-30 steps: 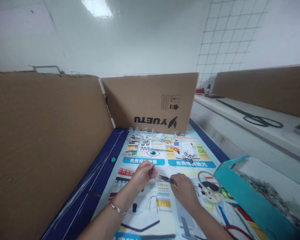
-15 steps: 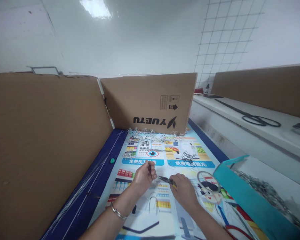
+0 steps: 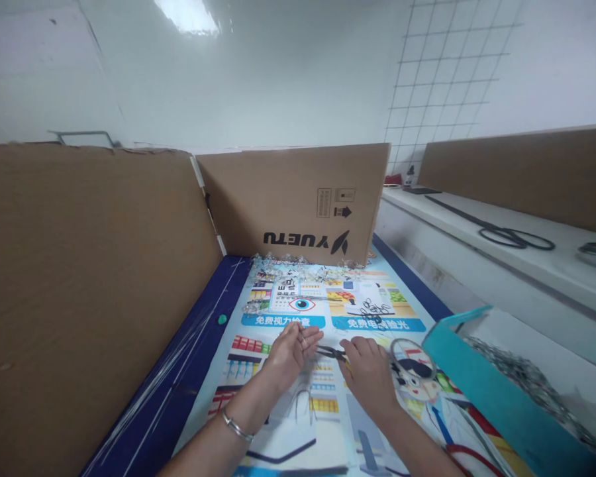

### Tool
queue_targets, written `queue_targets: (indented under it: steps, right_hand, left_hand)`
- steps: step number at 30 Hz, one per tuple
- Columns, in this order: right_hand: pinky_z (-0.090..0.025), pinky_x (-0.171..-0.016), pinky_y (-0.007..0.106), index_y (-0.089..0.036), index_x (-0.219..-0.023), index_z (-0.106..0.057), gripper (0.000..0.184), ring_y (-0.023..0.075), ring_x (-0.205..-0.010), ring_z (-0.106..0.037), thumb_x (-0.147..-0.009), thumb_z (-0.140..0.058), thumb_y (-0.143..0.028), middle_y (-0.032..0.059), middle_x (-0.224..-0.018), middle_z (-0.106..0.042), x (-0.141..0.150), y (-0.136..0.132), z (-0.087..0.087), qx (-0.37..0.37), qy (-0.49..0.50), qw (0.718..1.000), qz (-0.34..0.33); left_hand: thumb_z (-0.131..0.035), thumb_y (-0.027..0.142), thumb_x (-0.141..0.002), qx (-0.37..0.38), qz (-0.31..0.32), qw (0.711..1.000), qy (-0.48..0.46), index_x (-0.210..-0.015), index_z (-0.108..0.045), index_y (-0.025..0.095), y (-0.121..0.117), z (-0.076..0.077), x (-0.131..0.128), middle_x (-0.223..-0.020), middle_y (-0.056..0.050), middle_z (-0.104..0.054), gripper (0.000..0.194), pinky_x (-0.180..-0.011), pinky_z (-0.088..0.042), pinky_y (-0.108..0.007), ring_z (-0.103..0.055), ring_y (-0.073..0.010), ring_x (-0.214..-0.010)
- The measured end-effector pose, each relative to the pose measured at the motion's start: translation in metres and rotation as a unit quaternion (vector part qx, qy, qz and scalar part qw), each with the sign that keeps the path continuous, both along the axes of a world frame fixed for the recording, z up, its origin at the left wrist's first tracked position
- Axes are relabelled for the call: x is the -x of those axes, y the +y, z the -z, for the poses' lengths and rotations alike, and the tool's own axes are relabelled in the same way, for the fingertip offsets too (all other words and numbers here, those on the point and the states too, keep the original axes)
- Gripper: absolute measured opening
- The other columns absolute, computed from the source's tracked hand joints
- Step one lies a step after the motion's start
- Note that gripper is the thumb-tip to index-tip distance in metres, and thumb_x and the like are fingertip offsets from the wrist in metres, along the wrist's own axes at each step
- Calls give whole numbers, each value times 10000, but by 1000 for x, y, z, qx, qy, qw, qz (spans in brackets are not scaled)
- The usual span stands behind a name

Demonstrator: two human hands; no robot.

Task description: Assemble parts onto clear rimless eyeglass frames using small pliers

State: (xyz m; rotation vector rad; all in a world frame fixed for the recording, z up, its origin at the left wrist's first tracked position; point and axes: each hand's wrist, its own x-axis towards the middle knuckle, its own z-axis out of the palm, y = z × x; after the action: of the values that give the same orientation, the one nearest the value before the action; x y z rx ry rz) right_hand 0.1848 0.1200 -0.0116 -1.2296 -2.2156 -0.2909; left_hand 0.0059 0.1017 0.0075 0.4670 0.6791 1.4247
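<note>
My right hand [image 3: 370,374] is closed round the handles of a pair of pliers [image 3: 332,352], whose dark, narrow jaws point left. The pliers' tip lies close to the fingers of my left hand [image 3: 291,351]. That hand is turned palm up, its thumb bent over against partly curled fingers; what they pinch is too small to make out. Below the hands, thin bent wires [image 3: 304,401] lie on the printed sheet [image 3: 335,437]. Beyond them sits a small heap of black wire loops [image 3: 375,310].
Clear small pieces [image 3: 302,268] lie along the cardboard panel [image 3: 288,192] at the back. Straight wires [image 3: 166,377] rest on the blue strip at left. To the right stands a teal box [image 3: 496,384] of metal parts; scissors [image 3: 511,233] lie on the white ledge.
My left hand has rolled further palm up and its fingers have loosened and stretched toward the right. The pliers have turned slightly and now lie nearly level, close to the fingers.
</note>
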Motion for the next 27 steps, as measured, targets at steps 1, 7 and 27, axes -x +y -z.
queue_targets:
  steps: [1, 7, 27]
  right_hand:
    - [-270, -722, 327, -203, -930, -574, 179, 203, -805, -426, -759, -552, -249, 56, -833, -527, 0, -1, -2, -19, -13, 1000, 3]
    - [-271, -760, 363, -197, -990, -569, 234, 221, -834, -430, -770, -558, -275, 72, -870, -554, -1, -5, -9, -90, -70, 993, 18]
    - [-255, -735, 351, -225, -1019, -573, 234, 199, -803, -423, -834, -486, -338, 66, -824, -552, -4, -10, -15, -78, -80, 993, -23]
  left_hand:
    - [-513, 331, -820, 8, 3, 1000, 0, -796, -437, 185, -1, 0, -1, -940, -106, -651, 167, -764, -445, -291, -621, -220, -927]
    - [-548, 283, -798, 49, 25, 998, 13, -814, -461, 154, -7, -7, -7, -934, -163, -660, 156, -707, -477, -304, -640, -251, -878]
    - [-538, 212, -787, 110, 52, 992, 19, -790, -467, 141, -13, -15, -10, -875, -161, -674, 100, -657, -512, -315, -657, -237, -795]
